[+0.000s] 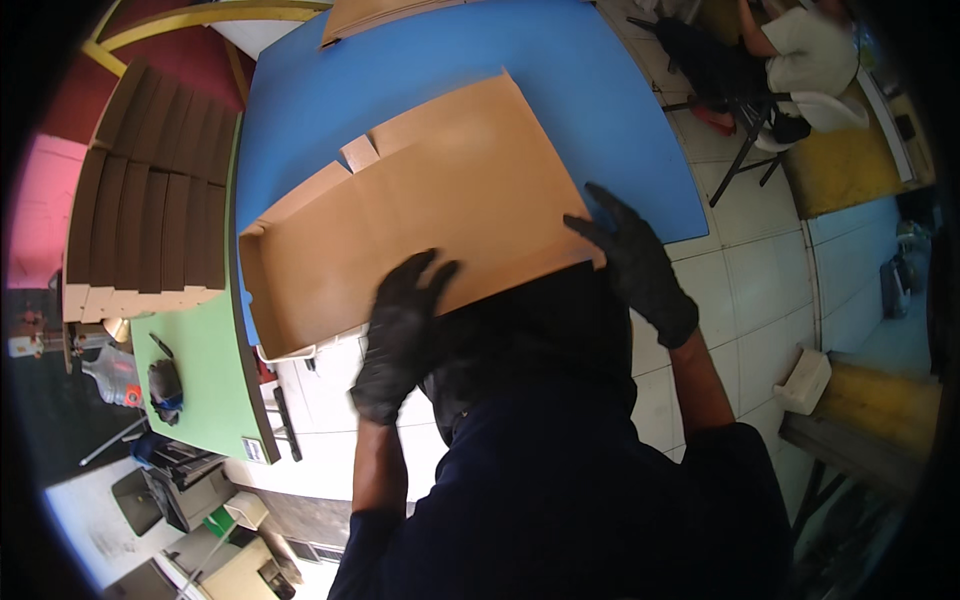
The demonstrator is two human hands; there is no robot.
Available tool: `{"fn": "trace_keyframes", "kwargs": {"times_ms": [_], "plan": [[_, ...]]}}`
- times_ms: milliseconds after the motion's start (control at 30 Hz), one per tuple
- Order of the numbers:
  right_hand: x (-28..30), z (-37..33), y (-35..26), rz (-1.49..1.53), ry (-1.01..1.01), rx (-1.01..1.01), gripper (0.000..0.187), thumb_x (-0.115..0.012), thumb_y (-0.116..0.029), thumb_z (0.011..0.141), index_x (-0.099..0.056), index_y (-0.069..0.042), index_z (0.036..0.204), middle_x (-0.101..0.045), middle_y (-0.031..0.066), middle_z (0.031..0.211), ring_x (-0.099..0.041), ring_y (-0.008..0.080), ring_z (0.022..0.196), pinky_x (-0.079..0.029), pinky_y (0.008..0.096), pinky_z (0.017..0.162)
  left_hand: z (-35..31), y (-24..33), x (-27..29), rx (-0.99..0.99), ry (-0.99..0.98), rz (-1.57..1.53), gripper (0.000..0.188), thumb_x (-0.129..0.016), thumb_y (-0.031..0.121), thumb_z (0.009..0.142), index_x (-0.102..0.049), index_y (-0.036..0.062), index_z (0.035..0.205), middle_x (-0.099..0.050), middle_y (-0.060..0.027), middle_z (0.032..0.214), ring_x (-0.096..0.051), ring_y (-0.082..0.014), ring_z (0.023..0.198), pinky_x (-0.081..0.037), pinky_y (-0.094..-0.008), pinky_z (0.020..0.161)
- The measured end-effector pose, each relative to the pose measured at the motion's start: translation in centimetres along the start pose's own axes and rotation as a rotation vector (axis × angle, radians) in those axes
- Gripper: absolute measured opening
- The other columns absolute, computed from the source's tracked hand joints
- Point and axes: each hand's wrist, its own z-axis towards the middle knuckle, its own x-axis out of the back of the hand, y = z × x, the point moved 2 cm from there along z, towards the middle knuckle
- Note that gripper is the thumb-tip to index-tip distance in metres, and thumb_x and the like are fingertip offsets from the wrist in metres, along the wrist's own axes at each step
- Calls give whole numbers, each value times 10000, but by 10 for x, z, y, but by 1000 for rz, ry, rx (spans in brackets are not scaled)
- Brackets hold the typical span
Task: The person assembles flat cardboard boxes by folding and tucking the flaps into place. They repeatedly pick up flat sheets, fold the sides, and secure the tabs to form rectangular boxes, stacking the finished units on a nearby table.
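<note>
A shallow brown cardboard box [450, 190] lies open and tilted across the near part of a blue table [640, 130]. Its left end wall stands up, and a small flap sticks out on the far side. My left hand [395, 330], in a black glove, is over the near edge of the box with fingers spread and slightly blurred. At the near right corner is my right hand [640, 265], also black-gloved. Its thumb reaches over the box's edge while the fingers stretch along the outside, apart from each other. Whether either hand presses on the cardboard is hard to see.
Stacked brown cardboard boxes [150, 200] stand to the left, beside a green table [200, 370] bearing a dark object [165, 385]. More cardboard [390, 15] lies at the blue table's far edge. A seated person [810, 55] is at the far right, near a folding chair [745, 140].
</note>
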Motion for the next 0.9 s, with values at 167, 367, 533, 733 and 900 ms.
{"fn": "trace_keyframes", "kwargs": {"times_ms": [167, 367, 533, 733, 900], "plan": [[-3, -18, 3, -75, -10, -39, 422, -671, -13, 844, -684, -123, 1251, -639, 102, 1213, -623, 308, 1069, -517, 414, 852, 44, 34, -52, -166, -10, -78, 384, -736, 149, 830, -731, 98, 1210, -702, -116, 1240, -653, -308, 1178, -519, -435, 1014], [-11, -34, 13, 245, 109, -408, 218, -681, -28, 929, -726, -75, 1138, -676, 87, 1037, -667, 243, 895, -511, 337, 780, 50, 16, -54, -250, 74, -308, 270, -661, 128, 824, -786, 79, 1059, -746, -146, 1032, -691, -333, 1046, -550, -434, 922], [-11, -19, 3, 420, 205, -440, 304, -613, 84, 907, -700, -48, 1168, -687, 109, 1087, -684, 273, 966, -526, 342, 825, 72, 21, -48, -160, -62, -313, 299, -680, 116, 845, -777, 77, 1125, -750, -142, 1032, -689, -324, 1025, -540, -433, 907], [-8, -10, -22, 311, 344, -239, 498, -527, 162, 860, -614, -31, 1311, -669, 150, 1160, -682, 335, 1061, -551, 402, 895, 110, 49, -53, -221, -107, -439, 301, -701, 106, 916, -748, 93, 1213, -764, -148, 1064, -719, -329, 991, -546, -422, 912], [-15, -20, -18, 423, 277, -732, 624, -739, -9, 885, -514, -29, 1467, -683, 134, 1107, -696, 215, 941, -548, 345, 834, 142, 60, -72, -231, -201, -372, 268, -663, 203, 942, -753, 90, 1167, -751, -156, 1041, -701, -354, 961, -525, -439, 899]]}}
